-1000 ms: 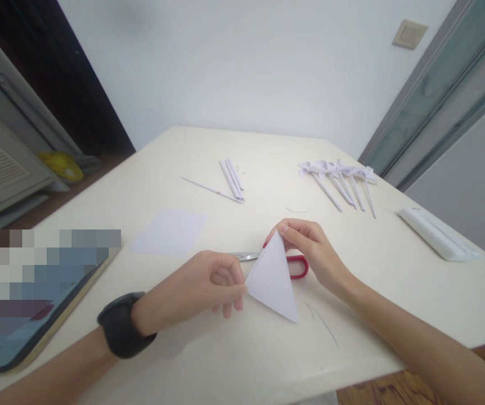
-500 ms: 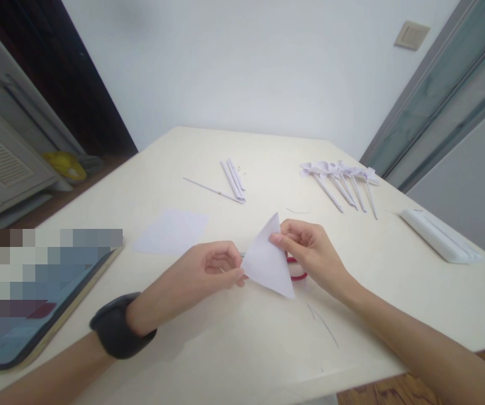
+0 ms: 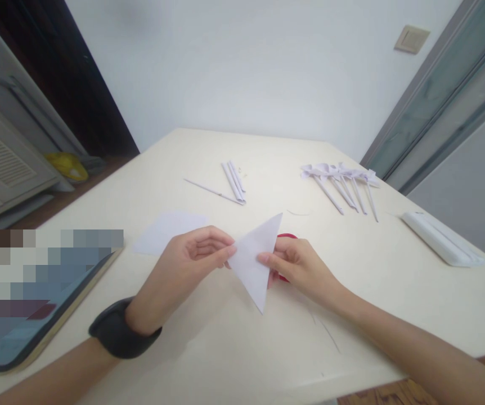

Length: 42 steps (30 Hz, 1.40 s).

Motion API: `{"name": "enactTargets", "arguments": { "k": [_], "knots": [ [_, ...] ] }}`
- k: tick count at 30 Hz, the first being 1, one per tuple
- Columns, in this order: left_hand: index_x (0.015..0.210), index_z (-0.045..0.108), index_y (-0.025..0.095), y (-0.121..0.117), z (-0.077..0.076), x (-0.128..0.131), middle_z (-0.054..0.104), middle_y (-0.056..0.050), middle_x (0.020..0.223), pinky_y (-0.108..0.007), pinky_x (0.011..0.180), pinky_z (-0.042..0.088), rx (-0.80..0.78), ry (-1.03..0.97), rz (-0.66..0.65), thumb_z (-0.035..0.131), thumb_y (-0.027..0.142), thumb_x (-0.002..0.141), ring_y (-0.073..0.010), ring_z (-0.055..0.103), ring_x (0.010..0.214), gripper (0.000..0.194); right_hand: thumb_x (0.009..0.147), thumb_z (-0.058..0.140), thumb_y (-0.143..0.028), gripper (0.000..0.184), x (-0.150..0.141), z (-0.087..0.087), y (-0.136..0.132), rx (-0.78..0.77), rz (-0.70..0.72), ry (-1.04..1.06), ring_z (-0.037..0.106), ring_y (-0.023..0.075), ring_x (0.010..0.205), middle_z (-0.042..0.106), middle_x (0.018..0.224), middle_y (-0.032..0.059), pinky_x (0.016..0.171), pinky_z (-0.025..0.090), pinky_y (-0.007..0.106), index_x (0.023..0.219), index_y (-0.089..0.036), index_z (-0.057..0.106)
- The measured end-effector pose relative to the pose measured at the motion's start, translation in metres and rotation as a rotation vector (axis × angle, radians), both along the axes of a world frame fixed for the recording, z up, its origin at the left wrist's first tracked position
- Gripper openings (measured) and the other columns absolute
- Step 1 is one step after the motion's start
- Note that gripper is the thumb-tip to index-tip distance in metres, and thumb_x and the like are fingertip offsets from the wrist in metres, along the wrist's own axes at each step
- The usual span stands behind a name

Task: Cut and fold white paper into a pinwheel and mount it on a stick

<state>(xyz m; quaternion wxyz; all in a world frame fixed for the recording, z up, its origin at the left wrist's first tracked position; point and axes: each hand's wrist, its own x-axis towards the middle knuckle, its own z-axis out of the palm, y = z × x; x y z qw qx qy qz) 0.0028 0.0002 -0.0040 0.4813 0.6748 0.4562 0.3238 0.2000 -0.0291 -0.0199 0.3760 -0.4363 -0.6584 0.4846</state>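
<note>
Between my two hands hangs a triangle of folded white paper [image 3: 253,256] above the table. My left hand [image 3: 202,250] pinches its left corner between thumb and fingers. On the right edge, my right hand [image 3: 297,264] is closed with the thumb on the front face and the fingers behind. Red-handled scissors [image 3: 287,236] lie behind my right hand, mostly hidden by it and the paper. A flat white paper sheet [image 3: 158,233] rests beyond my left hand, partly covered by it.
Rolled paper sticks [image 3: 233,183] and a thin stick [image 3: 212,191] lie farther back. Several paper pinwheels [image 3: 339,174] are at the back right, near a white packet [image 3: 439,239]. A tablet [image 3: 57,315], its screen blurred, sits at the left. Thin wires [image 3: 330,336] lie near the front.
The folded paper has turned and shifted slightly left, its lower tip now pointing down. My left hand has risen a little and my right hand slid lower along the paper's edge.
</note>
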Motion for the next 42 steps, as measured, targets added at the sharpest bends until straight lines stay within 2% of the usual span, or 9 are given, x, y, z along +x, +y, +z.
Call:
{"name": "enactTargets", "arguments": {
  "k": [6,12,17,21,23,25,30,37,42],
  "knots": [
    [0.088,0.056,0.021,-0.003,-0.003,0.003,0.064,-0.001,0.087,-0.024,0.072,0.046,0.019,-0.073,-0.069,0.057,0.031,0.079,-0.0168,0.06,0.083,0.014,0.085,0.05,-0.029,0.022,-0.005,-0.001,-0.003,0.02,-0.019,0.084,0.057,0.0101,0.057,0.059,0.066,0.001,0.052,0.043,0.019,0.074,-0.014,0.062],
    [0.072,0.055,0.019,-0.002,-0.005,0.001,0.063,0.002,0.072,-0.02,0.058,0.042,-0.053,-0.039,-0.129,0.057,0.032,0.079,-0.0127,0.058,0.066,0.014,0.084,0.051,-0.025,0.015,-0.001,0.003,0.0,-0.038,0.008,0.08,0.057,0.0113,0.062,0.06,0.071,0.0018,0.057,0.045,0.021,0.083,-0.014,0.062],
    [0.075,0.054,0.019,-0.003,-0.003,0.002,0.062,0.002,0.072,-0.019,0.057,0.041,-0.053,-0.108,-0.127,0.057,0.028,0.079,-0.0121,0.056,0.065,0.009,0.084,0.052,-0.026,0.014,0.001,0.005,-0.001,-0.034,-0.06,0.069,0.059,0.0121,0.059,0.062,0.063,0.0015,0.057,0.044,0.022,0.08,-0.014,0.059],
    [0.083,0.051,0.02,-0.007,-0.005,0.009,0.063,0.002,0.08,-0.023,0.066,0.046,-0.203,-0.234,-0.16,0.06,0.025,0.076,-0.0145,0.06,0.074,0.012,0.082,0.055,-0.035,0.021,-0.004,0.004,-0.005,0.003,-0.193,0.072,0.061,0.0141,0.057,0.065,0.059,0.0026,0.059,0.045,0.025,0.076,-0.014,0.058],
    [0.091,0.052,0.02,-0.009,-0.008,0.012,0.064,0.0,0.086,-0.028,0.071,0.047,-0.296,-0.231,-0.212,0.061,0.024,0.075,-0.0168,0.061,0.077,0.018,0.082,0.055,-0.036,0.023,-0.005,0.003,-0.006,0.005,-0.228,0.1,0.062,0.0151,0.059,0.066,0.061,0.0031,0.06,0.046,0.027,0.077,-0.014,0.058],
    [0.091,0.054,0.018,-0.01,-0.009,0.014,0.064,-0.001,0.08,-0.03,0.069,0.048,-0.345,-0.194,-0.259,0.059,0.025,0.076,-0.0175,0.062,0.072,0.017,0.082,0.055,-0.036,0.022,-0.006,0.003,-0.007,0.0,-0.242,0.132,0.062,0.0159,0.061,0.065,0.063,0.0033,0.06,0.046,0.027,0.082,-0.015,0.06],
    [0.086,0.058,0.017,-0.007,-0.006,0.011,0.06,0.002,0.07,-0.022,0.059,0.044,-0.211,-0.162,-0.188,0.055,0.023,0.079,-0.0108,0.053,0.059,0.01,0.079,0.059,-0.035,0.021,-0.005,0.002,-0.005,-0.054,-0.19,0.139,0.062,0.016,0.065,0.066,0.068,0.005,0.062,0.047,0.027,0.078,-0.014,0.061],
    [0.08,0.063,0.016,-0.007,-0.007,0.01,0.054,0.002,0.066,-0.02,0.054,0.039,-0.123,-0.103,-0.192,0.056,0.024,0.078,-0.0114,0.047,0.06,0.011,0.078,0.06,-0.03,0.016,-0.011,-0.006,-0.004,-0.085,-0.02,0.121,0.057,0.0164,0.079,0.063,0.083,0.0032,0.067,0.044,0.027,0.088,-0.019,0.063],
    [0.102,0.062,0.022,-0.01,-0.01,0.01,0.063,0.0,0.081,-0.024,0.065,0.045,-0.144,-0.136,-0.23,0.054,0.03,0.08,-0.0161,0.057,0.075,0.024,0.075,0.063,-0.032,0.022,-0.012,-0.007,-0.006,-0.176,-0.074,0.164,0.058,0.0163,0.078,0.063,0.086,0.0031,0.067,0.043,0.027,0.093,-0.02,0.061]
  ]
}}
